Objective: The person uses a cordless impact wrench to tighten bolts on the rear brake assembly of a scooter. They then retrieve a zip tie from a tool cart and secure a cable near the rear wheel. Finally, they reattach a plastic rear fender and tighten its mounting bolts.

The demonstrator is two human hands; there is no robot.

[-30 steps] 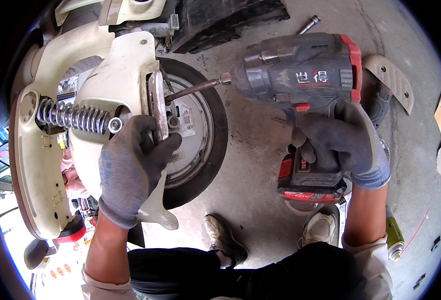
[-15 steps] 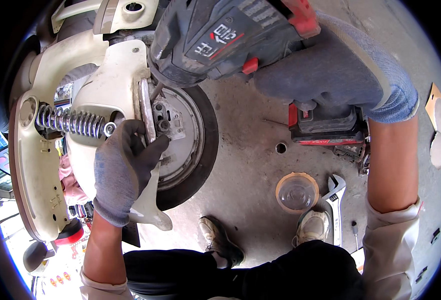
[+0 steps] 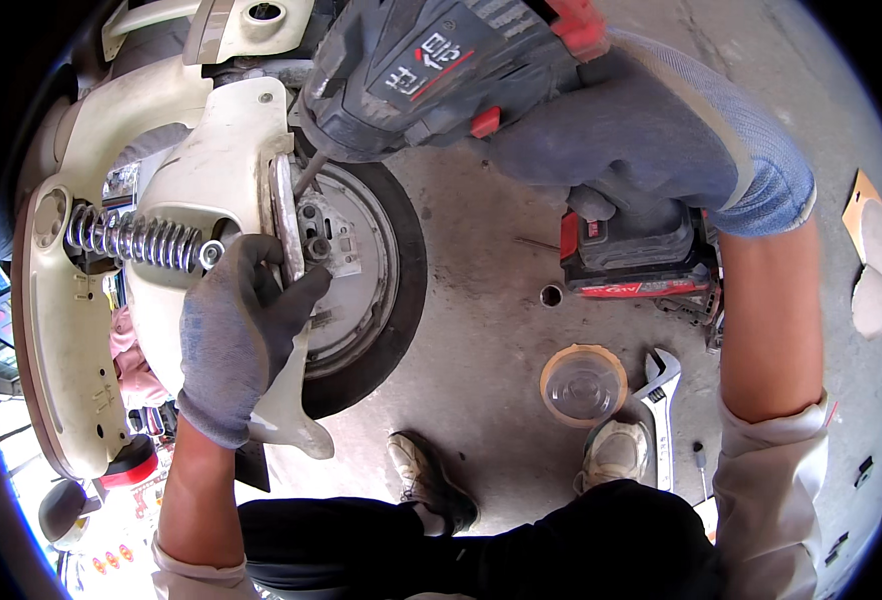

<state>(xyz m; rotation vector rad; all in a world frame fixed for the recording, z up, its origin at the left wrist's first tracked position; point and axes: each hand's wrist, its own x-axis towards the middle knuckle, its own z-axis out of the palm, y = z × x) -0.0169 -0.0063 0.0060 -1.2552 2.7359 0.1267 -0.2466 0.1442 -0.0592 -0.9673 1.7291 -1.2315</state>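
Note:
My left hand [image 3: 231, 335], in a grey glove, pinches the lower end of a narrow metal bracket [image 3: 285, 205] along the cream scooter fender [image 3: 196, 170]. My gloved right hand [image 3: 641, 135] grips a dark, red-trimmed power drill [image 3: 446, 75], held high and tilted. Its long bit [image 3: 310, 174] angles down to the bracket's upper part; whether the tip touches it is unclear. Behind the bracket lies a wheel with a metal hub [image 3: 356, 290] and black tyre [image 3: 401, 320]. A chrome coil shock [image 3: 136, 235] is left of my left hand.
On the concrete floor are a round clear container [image 3: 581, 385], an adjustable wrench [image 3: 664, 420], a socket [image 3: 551, 295] and cardboard scraps [image 3: 871, 230]. My shoes [image 3: 426, 470] stand below the wheel. Scooter body panels [image 3: 66, 350] fill the left side.
My right hand has moved up, swinging the drill leftward over the wheel and tilting it, uncovering the container and wrench on the floor. My left hand keeps its hold, appearing slightly further left.

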